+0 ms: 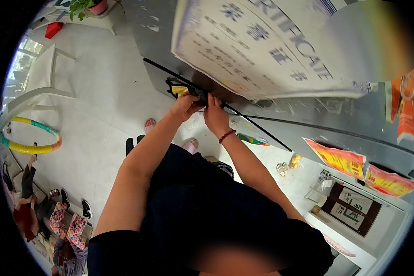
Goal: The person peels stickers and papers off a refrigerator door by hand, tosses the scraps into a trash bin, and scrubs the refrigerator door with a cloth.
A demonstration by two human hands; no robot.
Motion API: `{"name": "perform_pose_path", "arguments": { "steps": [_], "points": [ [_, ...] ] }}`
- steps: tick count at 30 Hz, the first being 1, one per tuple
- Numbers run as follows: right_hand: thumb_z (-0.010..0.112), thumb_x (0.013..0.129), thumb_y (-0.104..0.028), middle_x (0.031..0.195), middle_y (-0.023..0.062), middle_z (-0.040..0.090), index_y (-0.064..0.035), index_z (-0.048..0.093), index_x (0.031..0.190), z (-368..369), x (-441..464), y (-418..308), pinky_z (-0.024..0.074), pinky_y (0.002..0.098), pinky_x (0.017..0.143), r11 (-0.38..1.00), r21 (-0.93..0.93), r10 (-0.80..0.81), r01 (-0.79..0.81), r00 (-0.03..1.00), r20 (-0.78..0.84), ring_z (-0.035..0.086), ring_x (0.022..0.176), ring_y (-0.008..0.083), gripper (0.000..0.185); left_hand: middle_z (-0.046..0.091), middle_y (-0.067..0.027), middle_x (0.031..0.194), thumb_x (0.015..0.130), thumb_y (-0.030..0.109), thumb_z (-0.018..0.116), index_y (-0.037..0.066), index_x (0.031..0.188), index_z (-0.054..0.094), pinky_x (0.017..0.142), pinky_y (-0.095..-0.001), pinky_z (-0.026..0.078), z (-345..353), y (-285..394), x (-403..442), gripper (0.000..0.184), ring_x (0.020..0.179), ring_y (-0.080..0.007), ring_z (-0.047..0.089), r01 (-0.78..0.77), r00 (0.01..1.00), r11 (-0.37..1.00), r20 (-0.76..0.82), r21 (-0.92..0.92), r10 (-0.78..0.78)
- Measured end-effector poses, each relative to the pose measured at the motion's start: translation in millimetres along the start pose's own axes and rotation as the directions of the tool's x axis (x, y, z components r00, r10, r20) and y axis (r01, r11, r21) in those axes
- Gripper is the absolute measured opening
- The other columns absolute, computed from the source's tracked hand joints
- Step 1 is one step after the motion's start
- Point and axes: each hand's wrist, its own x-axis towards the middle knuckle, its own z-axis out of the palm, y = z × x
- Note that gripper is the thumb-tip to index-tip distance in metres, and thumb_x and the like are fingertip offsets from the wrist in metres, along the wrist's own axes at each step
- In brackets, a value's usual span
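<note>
My left hand (186,107) is closed on a black and yellow soft item (180,90), which looks like fabric with black edging; its kind I cannot make out. Right beside it, my right hand (216,114), with a dark red braided bracelet at the wrist, has its fingers closed at the dark part of the same item (198,94). Both hands are at the black edge strip (170,72) of a grey panel. Part of the item is hidden behind my fingers.
A large certificate (262,46) covers the grey surface ahead. Red and yellow posters (338,158) are to the right. On the left are a white chair (46,78), a yellow and green hoop (32,148) and seated people (69,225). My feet in pink slippers (190,145) stand below.
</note>
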Motion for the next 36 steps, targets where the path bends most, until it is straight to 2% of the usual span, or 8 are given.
{"name": "perform_pose_path", "arguments": {
  "steps": [4,12,17,20,24,27,30,36],
  "points": [
    [0.055,0.089,-0.016,0.133,0.0194,0.047,-0.0043,0.032,0.14,0,-31,50,0.0537,0.0443,0.083,0.991,-0.032,0.127,-0.127,0.992,0.022,0.057,0.112,0.0357,0.057,0.063,-0.0105,0.105,0.089,-0.001,0.059,0.003,0.107,0.058,0.079,-0.0383,0.058,31,-50,5,0.019,0.094,-0.027,0.064,0.064,0.997,0.998,-0.037,0.025,-0.063],
    [0.052,0.086,-0.005,0.136,0.0185,0.049,-0.0059,0.039,0.138,19,-73,95,0.0521,0.0395,0.086,0.997,0.007,-0.073,0.079,0.947,-0.312,0.058,0.111,0.0344,0.053,0.06,-0.0127,0.113,0.096,0.003,0.048,0.001,0.115,0.054,0.088,-0.0364,0.057,50,-100,23,0.02,0.1,-0.0252,0.062,0.15,0.988,0.982,-0.058,0.112,-0.144],
    [0.052,0.082,0.007,0.132,0.0212,0.052,-0.0035,0.049,0.131,14,-118,126,0.0448,0.0436,0.097,0.853,0.521,0.292,-0.03,0.855,-0.429,0.053,0.118,0.0391,0.051,0.059,-0.0124,0.112,0.095,0.004,0.052,0.001,0.116,0.052,0.095,-0.0403,0.052,89,-128,-9,0.022,0.104,-0.0264,0.059,0.181,0.98,0.965,0.049,0.191,-0.193],
    [0.055,0.083,0.003,0.134,0.0226,0.049,-0.0006,0.047,0.132,7,-135,131,0.0412,0.0408,0.101,0.8,0.596,0.326,0.068,0.785,-0.527,0.048,0.124,0.039,0.05,0.059,-0.0109,0.109,0.092,0.001,0.055,0.005,0.108,0.052,0.098,-0.0428,0.049,109,-136,-21,0.017,0.104,-0.0257,0.059,0.138,0.979,0.983,0.131,0.124,-0.154],
    [0.057,0.083,-0.006,0.132,0.0195,0.052,-0.0039,0.047,0.133,1,-132,126,0.0471,0.0407,0.093,0.983,0.153,0.162,-0.097,0.847,-0.505,0.054,0.118,0.0336,0.052,0.058,-0.0111,0.109,0.091,-0.001,0.054,0.008,0.101,0.051,0.101,-0.049,0.046,98,-135,-12,0.014,0.106,-0.027,0.058,0.119,0.975,0.992,0.181,0.048,-0.125],
    [0.053,0.085,-0.011,0.12,0.011,0.059,-0.0087,0.052,0.125,-1,-119,143,0.0533,0.0417,0.079,0.959,0.114,0.282,-0.261,0.926,-0.251,0.065,0.097,0.0277,0.04,0.057,-0.0106,0.114,0.091,-0.002,0.053,0.008,0.107,0.051,0.1,-0.0508,0.046,99,-134,-18,0.019,0.108,-0.0289,0.057,0.145,0.97,0.985,0.182,0.09,-0.16],
    [0.053,0.085,-0.01,0.107,0.0073,0.064,-0.0095,0.056,0.117,8,-119,160,0.0543,0.0399,0.069,0.967,0.096,0.255,-0.237,0.886,-0.388,0.068,0.088,0.0267,0.032,0.058,-0.0104,0.111,0.091,-0.001,0.052,0.007,0.108,0.051,0.098,-0.0507,0.048,109,-133,-18,0.019,0.107,-0.0293,0.058,0.15,0.968,0.971,0.171,0.184,-0.182],
    [0.047,0.088,-0.011,0.116,0.0076,0.06,-0.0158,0.053,0.123,14,-156,220,0.0547,0.0417,0.07,0.941,0.146,0.339,-0.306,0.849,-0.406,0.067,0.094,0.0274,0.036,0.061,-0.0125,0.112,0.092,0.001,0.053,0.007,0.117,0.05,0.095,-0.0507,0.05,116,-149,-11,0.026,0.111,-0.0323,0.06,0.258,0.951,0.886,0.061,0.386,-0.303]
  ]
}}
